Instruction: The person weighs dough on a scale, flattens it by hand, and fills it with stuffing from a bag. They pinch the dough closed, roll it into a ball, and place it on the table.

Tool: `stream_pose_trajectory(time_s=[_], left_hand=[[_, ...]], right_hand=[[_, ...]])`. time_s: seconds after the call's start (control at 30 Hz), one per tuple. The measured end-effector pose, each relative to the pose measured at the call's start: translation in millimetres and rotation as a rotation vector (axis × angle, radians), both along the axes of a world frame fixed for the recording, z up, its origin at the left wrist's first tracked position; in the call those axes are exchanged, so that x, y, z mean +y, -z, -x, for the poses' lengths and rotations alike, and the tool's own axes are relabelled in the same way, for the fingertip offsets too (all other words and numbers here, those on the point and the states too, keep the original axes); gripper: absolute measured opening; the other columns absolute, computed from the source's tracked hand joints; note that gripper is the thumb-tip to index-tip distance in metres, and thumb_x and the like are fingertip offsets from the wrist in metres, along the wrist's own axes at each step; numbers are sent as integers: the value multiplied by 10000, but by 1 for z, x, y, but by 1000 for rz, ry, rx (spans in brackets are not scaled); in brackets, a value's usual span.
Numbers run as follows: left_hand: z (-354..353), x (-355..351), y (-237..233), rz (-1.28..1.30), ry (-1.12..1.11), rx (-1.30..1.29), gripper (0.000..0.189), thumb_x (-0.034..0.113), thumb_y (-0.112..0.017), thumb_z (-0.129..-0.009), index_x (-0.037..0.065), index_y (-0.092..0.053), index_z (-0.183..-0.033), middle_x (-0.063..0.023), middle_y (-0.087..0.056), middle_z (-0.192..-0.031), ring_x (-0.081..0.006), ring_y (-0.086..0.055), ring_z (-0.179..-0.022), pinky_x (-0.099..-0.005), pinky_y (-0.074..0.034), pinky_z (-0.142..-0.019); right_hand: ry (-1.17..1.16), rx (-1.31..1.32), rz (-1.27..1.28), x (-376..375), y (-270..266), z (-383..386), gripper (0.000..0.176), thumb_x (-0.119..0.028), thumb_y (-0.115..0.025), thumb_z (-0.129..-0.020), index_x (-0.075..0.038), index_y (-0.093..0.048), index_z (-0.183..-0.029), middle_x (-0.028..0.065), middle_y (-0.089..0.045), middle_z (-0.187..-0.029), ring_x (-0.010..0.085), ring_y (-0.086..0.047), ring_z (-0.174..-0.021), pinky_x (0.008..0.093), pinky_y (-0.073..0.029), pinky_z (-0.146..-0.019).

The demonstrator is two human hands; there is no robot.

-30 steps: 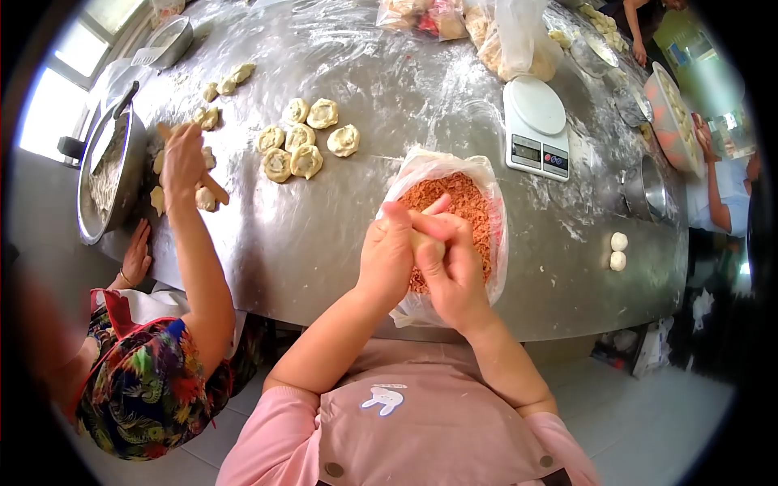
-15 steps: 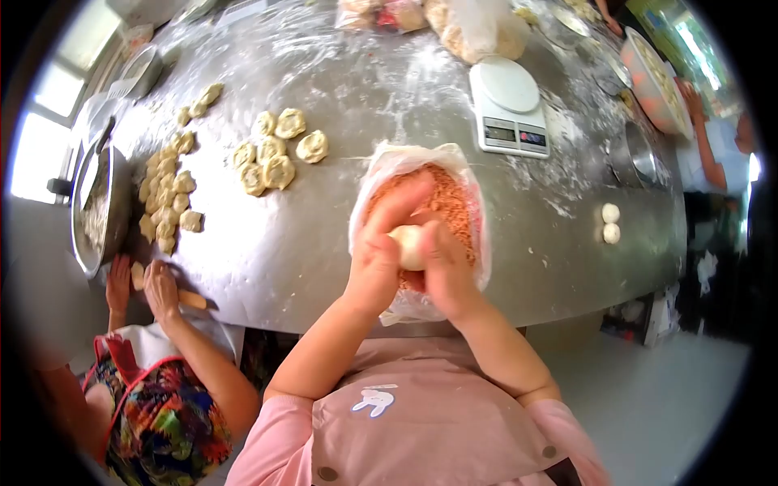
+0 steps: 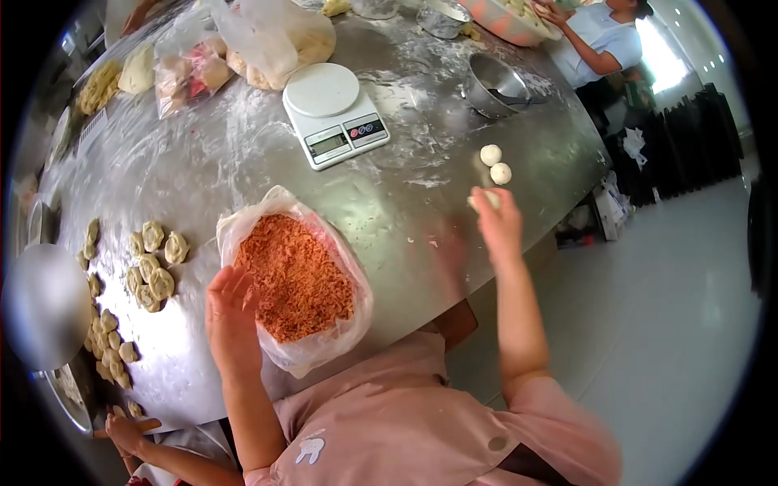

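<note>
My right hand [image 3: 504, 231] reaches over the right side of the metal table, its fingers closed on a pale dough ball [image 3: 480, 199] that they partly cover. Just beyond it two round white dough balls [image 3: 501, 173] rest on the tabletop, touching or nearly so. At the left rim of an open plastic bag [image 3: 363, 312] hovers my left hand [image 3: 230, 312], fingers loosely bent and apart, holding nothing. Inside the bag lies a heap of orange crumbly filling [image 3: 296, 275].
A white kitchen scale [image 3: 348, 125] stands beyond the bag, near a metal bowl [image 3: 491, 85]. Flattened dough pieces [image 3: 150, 271] lie on the left. Another person's hands [image 3: 121, 431] hold a wooden rolling pin [image 3: 147, 424] at lower left. A person in white [image 3: 604, 44] stands at the far right.
My hands have parted. The right one has carried the dough ball from above the filling to the right, while the left has drawn back to the bag's left side. The view has turned right.
</note>
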State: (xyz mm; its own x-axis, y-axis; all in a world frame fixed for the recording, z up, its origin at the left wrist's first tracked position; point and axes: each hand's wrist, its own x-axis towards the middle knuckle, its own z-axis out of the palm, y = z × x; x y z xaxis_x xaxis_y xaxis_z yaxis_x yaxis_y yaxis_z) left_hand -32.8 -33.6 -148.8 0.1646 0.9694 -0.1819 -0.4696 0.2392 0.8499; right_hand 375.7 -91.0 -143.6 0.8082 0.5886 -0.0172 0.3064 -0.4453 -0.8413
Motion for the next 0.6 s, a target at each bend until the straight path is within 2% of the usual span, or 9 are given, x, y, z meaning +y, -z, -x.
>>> stream_pose_trajectory(time_s=[0.03,0.07,0.13,0.23,0.33,0.37,0.47,0.6], left_hand=[[1,-1,-3,5,5,-15,420,374,-427,-1028,66,-495,-1305,-85,-555,-1278,-210,-523,-1178,-364,-425,-963],[2,-2,-5,10,12,-30,399,359,-421,-1033,67,-504,-1293,-81,-559,-1270,-204,-524,-1173,-362,-426,-958],[0,-3,-6,31,42,-7,391,361,-412,-1037,60,-513,-1266,-72,-571,-1248,-197,-536,-1157,-357,-427,-955],[-6,-4,-10,23,105,11,387,361,-409,-1038,56,-520,-1248,-69,-583,-1226,-197,-547,-1145,-355,-432,-948],[-9,-7,-13,48,131,25,388,361,-413,-1036,52,-523,-1242,-71,-588,-1215,-203,-557,-1134,-357,-442,-938],[-8,-8,-12,59,134,26,389,361,-414,-1035,51,-522,-1244,-73,-588,-1215,-205,-558,-1133,-358,-446,-935],[-8,-9,-14,76,129,38,402,360,-427,-1030,45,-510,-1266,-81,-586,-1219,-211,-564,-1121,-363,-453,-928],[20,-12,-8,6,54,13,423,355,-448,-1022,48,-487,-1310,-82,-582,-1220,-215,-571,-1101,-360,-455,-922]], right_hand=[[36,-243,160,-7,-1,-26,463,-393,-733,-822,1,-608,-1032,120,-685,-860,256,-679,-794,360,-523,-743],[67,-438,336,-11,-9,-40,512,-424,-731,-799,8,-609,-1046,189,-669,-966,328,-661,-907,408,-516,-812],[90,-458,498,-13,-2,-71,530,-422,-728,-795,17,-596,-1060,231,-624,-1083,366,-618,-1006,442,-503,-863],[33,-505,576,-8,19,-97,587,-437,-729,-796,41,-563,-1093,254,-581,-1141,379,-600,-1028,442,-506,-860],[-44,-447,615,7,25,-104,672,-455,-735,-790,72,-524,-1149,253,-576,-1143,386,-601,-1020,435,-509,-871],[-71,-393,629,9,24,-106,748,-473,-743,-780,90,-489,-1201,270,-537,-1202,389,-589,-1044,430,-500,-899],[-128,-379,662,5,12,-101,805,-465,-759,-766,79,-450,-1273,275,-481,-1275,372,-575,-1084,425,-492,-920],[-17,-510,390,-26,16,-83,842,-399,-788,-753,65,-401,-1338,255,-449,-1303,341,-565,-1110,412,-484,-929]])
